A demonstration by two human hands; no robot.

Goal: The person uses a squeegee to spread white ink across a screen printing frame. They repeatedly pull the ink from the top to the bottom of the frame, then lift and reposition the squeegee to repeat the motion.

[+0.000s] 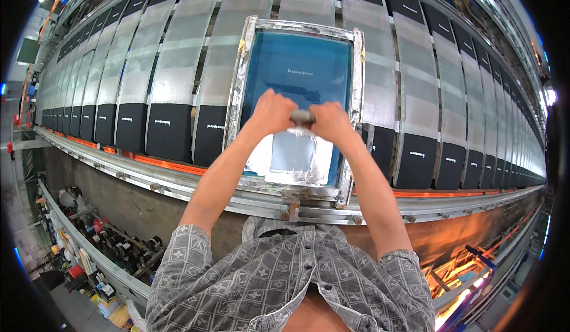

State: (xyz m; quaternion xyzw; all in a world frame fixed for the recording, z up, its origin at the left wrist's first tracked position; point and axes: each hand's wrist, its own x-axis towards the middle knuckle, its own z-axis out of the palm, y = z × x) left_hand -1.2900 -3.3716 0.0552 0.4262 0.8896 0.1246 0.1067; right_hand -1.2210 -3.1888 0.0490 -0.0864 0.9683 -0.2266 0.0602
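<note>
A screen printing frame with blue mesh lies before me, a small white printed mark on its upper middle. My left hand and my right hand both grip a squeegee across the mesh, its grey bar blurred between them. Below the squeegee, white ink is smeared around a pale rectangle near the frame's lower end. Both hands have their fingers wrapped round the bar.
Long pale boards with black pieces at their ends line up on both sides. A metal rail runs along the near edge. Jars and tools crowd a lower shelf at left; a glowing orange area is at lower right.
</note>
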